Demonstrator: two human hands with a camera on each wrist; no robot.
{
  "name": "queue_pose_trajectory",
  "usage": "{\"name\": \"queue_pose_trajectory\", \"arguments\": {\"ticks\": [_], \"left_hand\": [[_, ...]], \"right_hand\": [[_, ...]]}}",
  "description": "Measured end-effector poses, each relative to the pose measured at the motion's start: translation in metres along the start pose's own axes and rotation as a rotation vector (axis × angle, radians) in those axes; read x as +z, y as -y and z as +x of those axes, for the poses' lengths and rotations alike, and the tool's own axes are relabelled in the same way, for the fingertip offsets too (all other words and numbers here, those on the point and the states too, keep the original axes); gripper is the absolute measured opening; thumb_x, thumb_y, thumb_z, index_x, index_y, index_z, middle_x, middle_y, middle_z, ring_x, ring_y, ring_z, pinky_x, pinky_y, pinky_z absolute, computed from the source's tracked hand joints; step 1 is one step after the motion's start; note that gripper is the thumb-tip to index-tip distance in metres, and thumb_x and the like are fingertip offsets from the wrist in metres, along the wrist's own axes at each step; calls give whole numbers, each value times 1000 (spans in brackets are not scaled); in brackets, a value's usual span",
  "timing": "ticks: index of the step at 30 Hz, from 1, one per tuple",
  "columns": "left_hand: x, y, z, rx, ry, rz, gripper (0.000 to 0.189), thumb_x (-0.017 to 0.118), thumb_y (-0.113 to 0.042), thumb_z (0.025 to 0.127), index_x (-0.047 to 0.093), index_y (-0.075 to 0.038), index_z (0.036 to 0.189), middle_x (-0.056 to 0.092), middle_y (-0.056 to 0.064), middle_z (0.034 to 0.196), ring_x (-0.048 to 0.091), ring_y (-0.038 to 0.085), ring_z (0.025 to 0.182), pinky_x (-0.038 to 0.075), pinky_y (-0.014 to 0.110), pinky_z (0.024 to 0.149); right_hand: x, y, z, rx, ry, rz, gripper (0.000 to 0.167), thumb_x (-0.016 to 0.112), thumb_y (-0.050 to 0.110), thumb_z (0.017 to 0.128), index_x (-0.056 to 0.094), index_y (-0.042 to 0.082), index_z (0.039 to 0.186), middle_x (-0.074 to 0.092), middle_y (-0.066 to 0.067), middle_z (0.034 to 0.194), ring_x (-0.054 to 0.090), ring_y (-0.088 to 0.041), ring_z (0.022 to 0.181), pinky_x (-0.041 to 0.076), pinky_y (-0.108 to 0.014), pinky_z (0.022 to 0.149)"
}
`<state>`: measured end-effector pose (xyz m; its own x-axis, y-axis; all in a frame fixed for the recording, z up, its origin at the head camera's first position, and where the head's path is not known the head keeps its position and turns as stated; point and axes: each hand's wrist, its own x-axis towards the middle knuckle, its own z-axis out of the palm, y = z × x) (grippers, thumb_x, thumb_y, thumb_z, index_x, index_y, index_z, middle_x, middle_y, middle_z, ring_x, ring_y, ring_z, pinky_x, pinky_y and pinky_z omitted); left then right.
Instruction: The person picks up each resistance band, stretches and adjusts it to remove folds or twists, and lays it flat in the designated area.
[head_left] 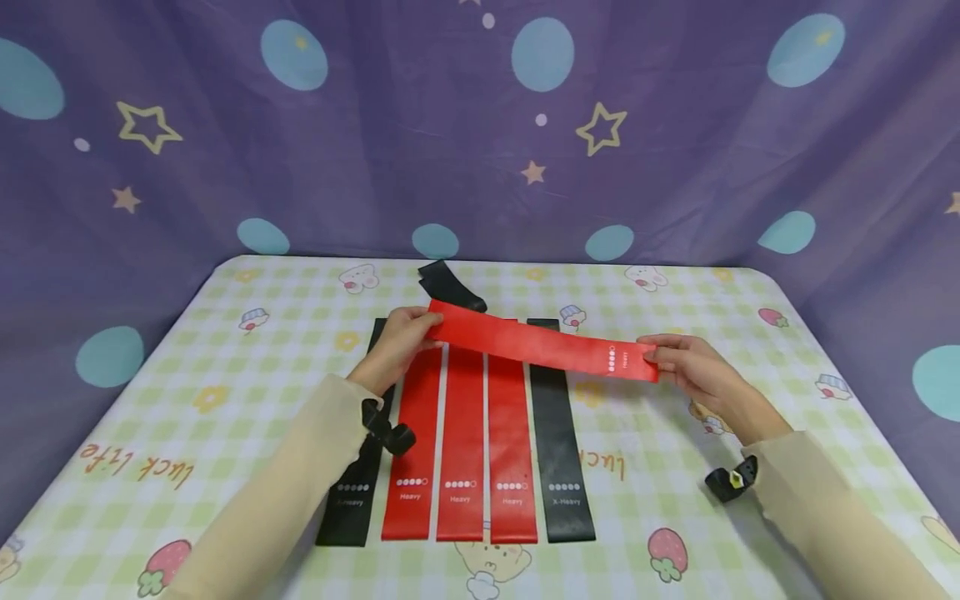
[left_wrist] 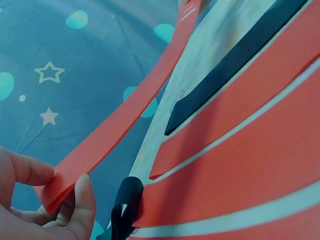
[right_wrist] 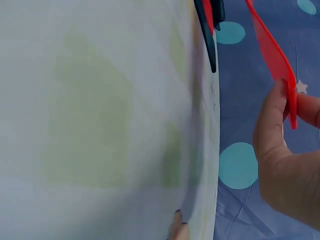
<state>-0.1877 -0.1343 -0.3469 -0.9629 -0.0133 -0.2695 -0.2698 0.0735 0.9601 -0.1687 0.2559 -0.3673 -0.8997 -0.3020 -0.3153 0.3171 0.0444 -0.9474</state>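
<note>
A red resistance band (head_left: 536, 343) marked Heavy spans the space between my two hands, raised above the table and sloping down toward the right. My left hand (head_left: 399, 343) pinches its left end between thumb and fingers, as the left wrist view also shows. At the other end, beside the printed dots, my right hand (head_left: 693, 367) pinches the band. Below lie three red Heavy bands (head_left: 465, 442) side by side, flanked by a black X-Heavy band (head_left: 561, 467) on the right and another black band (head_left: 351, 500) on the left, partly hidden by my left arm.
A curled black band (head_left: 452, 287) lies at the back, behind the row. The table wears a checked cloth (head_left: 262, 483) with cartoon prints. Behind its far edge hangs a purple curtain (head_left: 450, 125) with stars and dots.
</note>
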Motion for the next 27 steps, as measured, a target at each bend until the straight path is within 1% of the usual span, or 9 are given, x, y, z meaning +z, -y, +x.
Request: {"name": "queue_pose_trajectory", "arguments": {"ticks": [4, 7, 9, 11, 14, 16, 18, 22, 27], "left_hand": [[3, -5, 6, 14, -16, -5, 26, 49, -11, 96, 53, 10, 111, 56, -3, 73, 56, 6, 62, 53, 18, 65], [7, -8, 11, 25, -23, 1, 23, 51, -12, 95, 55, 8, 107, 56, -3, 73, 55, 6, 61, 54, 20, 67], [10, -10, 15, 29, -27, 13, 24, 52, -13, 95, 56, 7, 108, 56, -3, 72, 55, 6, 59, 54, 21, 67], [13, -11, 20, 30, -33, 23, 26, 53, -13, 94, 56, 7, 110, 55, -4, 70, 54, 5, 54, 53, 21, 65], [18, -14, 26, 31, -51, 36, 29, 54, -13, 93, 56, 8, 113, 54, -5, 68, 52, 5, 48, 50, 18, 57], [23, -15, 29, 38, -56, 36, 31, 55, -12, 93, 56, 9, 115, 55, -4, 68, 52, 4, 47, 49, 16, 55], [28, -17, 31, 47, -55, 41, 32, 55, -13, 93, 57, 9, 117, 55, -3, 70, 52, 3, 48, 49, 15, 54], [39, -20, 35, 55, -44, 48, 33, 56, -14, 93, 59, 8, 117, 55, -2, 72, 53, 3, 48, 49, 15, 54], [56, -24, 41, 78, -24, 58, 30, 57, -14, 92, 60, 7, 113, 52, -3, 67, 50, 5, 46, 49, 18, 55]], "right_hand": [[3, -7, -10, -6, 37, -48, 40, 52, 4, 93, 42, -11, 129, 62, 5, 100, 62, -7, 84, 55, -22, 73], [4, -13, -16, -22, 103, -73, 24, 51, 2, 93, 54, -1, 117, 65, 4, 98, 63, -8, 80, 55, -23, 71], [4, -17, -20, -21, 161, -83, 21, 49, 2, 93, 57, 4, 112, 66, 3, 98, 64, -9, 80, 56, -25, 71], [5, -20, -25, -5, 212, -99, 22, 49, 2, 93, 57, 4, 114, 66, 3, 99, 64, -10, 80, 56, -26, 72], [8, -23, -30, 18, 267, -147, 28, 51, 4, 93, 52, -6, 120, 66, 3, 99, 64, -12, 81, 57, -27, 73], [10, -25, -34, 32, 289, -188, 34, 52, 5, 93, 48, -12, 122, 67, 2, 96, 64, -13, 80, 57, -28, 73], [13, -25, -39, 45, 311, -216, 36, 53, 5, 92, 46, -14, 121, 67, 1, 94, 64, -13, 80, 57, -28, 73], [19, -27, -46, 58, 383, -217, 26, 52, 4, 90, 52, -8, 114, 67, -1, 91, 65, -14, 79, 57, -29, 73], [28, -36, -51, 36, 543, -153, 19, 49, -3, 89, 56, -2, 106, 69, 0, 90, 66, -11, 78, 57, -27, 71]]}}
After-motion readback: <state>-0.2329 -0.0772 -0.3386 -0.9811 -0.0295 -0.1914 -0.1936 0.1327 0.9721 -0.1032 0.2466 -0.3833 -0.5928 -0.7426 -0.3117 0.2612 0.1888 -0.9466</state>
